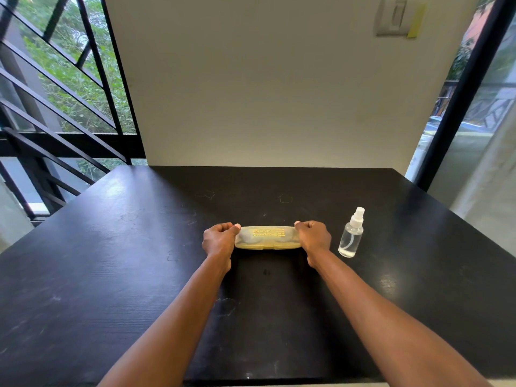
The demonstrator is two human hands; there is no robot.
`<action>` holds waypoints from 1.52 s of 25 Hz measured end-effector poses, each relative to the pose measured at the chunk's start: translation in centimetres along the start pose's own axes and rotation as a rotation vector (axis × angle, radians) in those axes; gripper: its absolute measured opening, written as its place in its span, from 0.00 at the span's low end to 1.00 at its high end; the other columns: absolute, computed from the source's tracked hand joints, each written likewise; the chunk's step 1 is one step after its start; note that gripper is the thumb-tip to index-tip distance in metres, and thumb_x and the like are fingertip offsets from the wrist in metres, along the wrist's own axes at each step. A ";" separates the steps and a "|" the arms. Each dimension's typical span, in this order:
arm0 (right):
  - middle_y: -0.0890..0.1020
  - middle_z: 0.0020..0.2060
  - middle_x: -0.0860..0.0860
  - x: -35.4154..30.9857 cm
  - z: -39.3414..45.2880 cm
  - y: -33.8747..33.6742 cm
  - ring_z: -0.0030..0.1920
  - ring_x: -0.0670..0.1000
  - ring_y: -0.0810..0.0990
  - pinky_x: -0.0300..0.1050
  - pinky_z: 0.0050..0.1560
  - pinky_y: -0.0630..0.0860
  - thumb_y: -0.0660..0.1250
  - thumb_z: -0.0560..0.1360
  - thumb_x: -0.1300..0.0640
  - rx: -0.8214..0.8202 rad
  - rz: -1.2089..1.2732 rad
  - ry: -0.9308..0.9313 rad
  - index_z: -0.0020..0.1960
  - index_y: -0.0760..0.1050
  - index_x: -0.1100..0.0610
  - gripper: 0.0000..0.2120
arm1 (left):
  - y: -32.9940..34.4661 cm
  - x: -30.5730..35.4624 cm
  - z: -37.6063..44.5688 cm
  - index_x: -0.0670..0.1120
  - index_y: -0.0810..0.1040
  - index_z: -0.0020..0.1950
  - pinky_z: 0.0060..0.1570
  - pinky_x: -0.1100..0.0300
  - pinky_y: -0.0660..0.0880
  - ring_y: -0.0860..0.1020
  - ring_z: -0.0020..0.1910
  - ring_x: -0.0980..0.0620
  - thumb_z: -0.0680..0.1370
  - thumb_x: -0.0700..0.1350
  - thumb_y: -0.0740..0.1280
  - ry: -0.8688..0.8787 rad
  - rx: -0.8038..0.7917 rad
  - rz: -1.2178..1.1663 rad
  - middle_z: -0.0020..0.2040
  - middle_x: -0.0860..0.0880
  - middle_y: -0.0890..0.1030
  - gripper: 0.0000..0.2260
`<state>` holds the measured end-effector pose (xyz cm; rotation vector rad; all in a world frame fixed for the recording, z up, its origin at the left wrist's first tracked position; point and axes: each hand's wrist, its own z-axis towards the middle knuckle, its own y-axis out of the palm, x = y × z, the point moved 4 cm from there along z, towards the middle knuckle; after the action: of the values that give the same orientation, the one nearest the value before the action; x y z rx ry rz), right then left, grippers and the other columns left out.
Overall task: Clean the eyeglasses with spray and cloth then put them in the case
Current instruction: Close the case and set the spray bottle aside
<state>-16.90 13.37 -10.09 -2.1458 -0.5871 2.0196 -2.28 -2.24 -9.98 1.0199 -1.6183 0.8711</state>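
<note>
A translucent yellowish glasses case with gold lettering on its lid lies closed on the black table, long side across. Faint lens shapes show through the lid, so eyeglasses seem to lie inside. My left hand grips the case's left end and my right hand grips its right end, fingers curled on it. A small clear spray bottle with a white nozzle stands upright just right of my right hand, apart from it. No cloth is in view.
The table's far edge meets a pale wall. Black window bars stand to the left and a black door frame to the right. The table's near edge runs along the bottom of the view.
</note>
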 end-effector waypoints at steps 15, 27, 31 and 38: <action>0.78 0.39 0.45 -10.3 -0.6 -8.1 0.40 0.43 0.75 0.35 0.43 0.68 0.63 0.76 0.58 0.141 -0.065 -0.656 0.49 0.80 0.57 0.07 | 8.9 5.9 -6.9 0.47 0.80 0.54 0.58 0.55 0.74 0.78 0.50 0.55 0.73 0.45 0.70 0.363 -0.320 -0.029 0.47 0.52 0.81 0.10; 0.81 0.47 0.52 0.5 1.9 -13.3 0.45 0.48 0.77 0.39 0.43 0.71 0.61 0.77 0.57 0.207 0.074 -0.335 0.50 0.79 0.56 0.08 | 15.8 1.4 -10.8 0.44 0.79 0.57 0.59 0.52 0.74 0.78 0.52 0.52 0.74 0.40 0.69 0.302 -0.492 0.039 0.53 0.47 0.82 0.11; 0.81 0.48 0.50 3.0 1.2 -11.9 0.46 0.46 0.78 0.35 0.40 0.71 0.60 0.77 0.59 0.116 0.206 -0.265 0.50 0.78 0.53 0.08 | 16.6 0.0 -11.2 0.44 0.77 0.59 0.59 0.54 0.75 0.78 0.52 0.53 0.75 0.39 0.68 0.268 -0.524 0.071 0.54 0.47 0.81 0.13; 0.81 0.48 0.50 3.5 1.0 -10.8 0.47 0.46 0.79 0.36 0.41 0.73 0.59 0.78 0.60 0.076 0.307 -0.246 0.51 0.76 0.50 0.09 | 17.1 0.0 -11.4 0.44 0.77 0.60 0.58 0.53 0.75 0.78 0.53 0.54 0.75 0.37 0.66 0.293 -0.577 0.040 0.54 0.48 0.81 0.13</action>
<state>-19.82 24.34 -9.52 -2.0634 -0.2101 2.4443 -13.88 14.65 -8.24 0.4343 -1.5092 0.4991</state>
